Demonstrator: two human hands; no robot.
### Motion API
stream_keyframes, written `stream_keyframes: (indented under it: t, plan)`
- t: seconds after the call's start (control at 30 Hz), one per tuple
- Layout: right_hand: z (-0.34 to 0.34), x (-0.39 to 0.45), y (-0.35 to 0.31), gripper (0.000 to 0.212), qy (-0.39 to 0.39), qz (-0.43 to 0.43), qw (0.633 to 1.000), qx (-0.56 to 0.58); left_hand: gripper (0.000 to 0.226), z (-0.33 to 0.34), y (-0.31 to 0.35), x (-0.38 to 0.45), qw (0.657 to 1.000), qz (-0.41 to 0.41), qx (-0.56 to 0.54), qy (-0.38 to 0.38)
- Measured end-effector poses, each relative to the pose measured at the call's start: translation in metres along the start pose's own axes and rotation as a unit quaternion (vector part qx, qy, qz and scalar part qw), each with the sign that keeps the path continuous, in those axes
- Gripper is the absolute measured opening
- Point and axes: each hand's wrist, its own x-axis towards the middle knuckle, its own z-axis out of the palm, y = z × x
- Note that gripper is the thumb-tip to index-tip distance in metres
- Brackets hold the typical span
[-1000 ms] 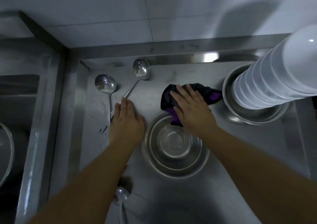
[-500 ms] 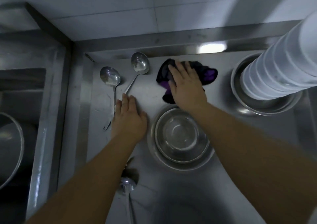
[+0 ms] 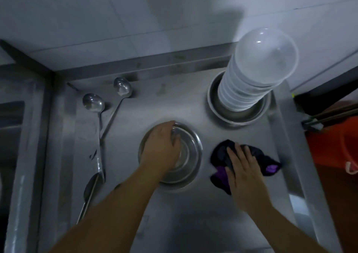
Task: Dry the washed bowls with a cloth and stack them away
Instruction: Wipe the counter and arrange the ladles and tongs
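Observation:
Nested steel bowls [image 3: 190, 155] sit upright in the middle of the steel counter [image 3: 155, 214]. My left hand [image 3: 160, 148] lies over them, thumb at the far rim and fingers curled down inside the top bowl, hiding much of it. Just right of the bowls a dark purple cloth [image 3: 271, 163] lies crumpled on the counter. My right hand [image 3: 242, 167] presses flat on it with straight fingers. At the back right a tall stack of upturned white bowls [image 3: 251, 82] stands in another steel bowl [image 3: 219, 111].
Two ladles [image 3: 100, 121] lie on the counter's left part, and a third ladle [image 3: 91, 190] lies nearer the front. A sink [image 3: 11, 121] is at the far left. An orange bucket [image 3: 333, 148] stands beyond the counter's right edge. A tiled wall [image 3: 135, 20] rises behind.
My left hand left the counter beside the ladle handles and moved onto the steel bowls. My right hand slid the cloth from behind the bowls to their right side.

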Motion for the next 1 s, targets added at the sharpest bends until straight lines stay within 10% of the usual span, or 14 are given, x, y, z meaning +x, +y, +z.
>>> stream_keyframes:
  t: [0.27,0.6,1.0]
  plan:
    - [-0.005,-0.024,0.019,0.065,0.016,0.060,0.997,-0.054,0.042,0.058,0.096,0.040,0.897,-0.230,-0.378,-0.005]
    - [-0.009,-0.022,0.020,0.064,0.011,0.039,0.998,-0.058,0.017,0.096,0.122,0.074,0.796,-0.313,-0.517,0.034]
    - [-0.004,0.023,0.017,0.063,0.029,0.040,0.996,-0.072,0.023,0.049,0.089,0.083,0.842,-0.289,-0.451,0.059]
